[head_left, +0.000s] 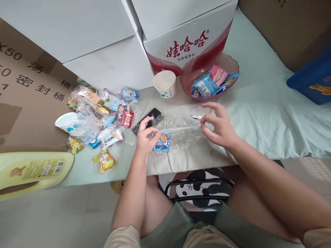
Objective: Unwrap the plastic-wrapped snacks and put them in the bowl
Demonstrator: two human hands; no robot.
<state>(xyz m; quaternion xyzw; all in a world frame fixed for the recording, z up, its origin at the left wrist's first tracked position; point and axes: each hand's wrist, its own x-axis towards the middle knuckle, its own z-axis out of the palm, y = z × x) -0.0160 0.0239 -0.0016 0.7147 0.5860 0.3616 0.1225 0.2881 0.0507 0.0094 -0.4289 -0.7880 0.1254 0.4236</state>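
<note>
While the left hand (148,137) and right hand (218,124) hold a clear plastic bag (182,130) between them, a paper cup (164,85) stands upright beyond it.

On the cup's near side, each hand's thumb and forefinger are pinched together on the bag, one left of the cup, one right. On that same side, by the left hand, lies a blue packet (162,142); whether inside the bag, I cannot tell. Just right of the cup sits a pink bowl (186,82).
</note>
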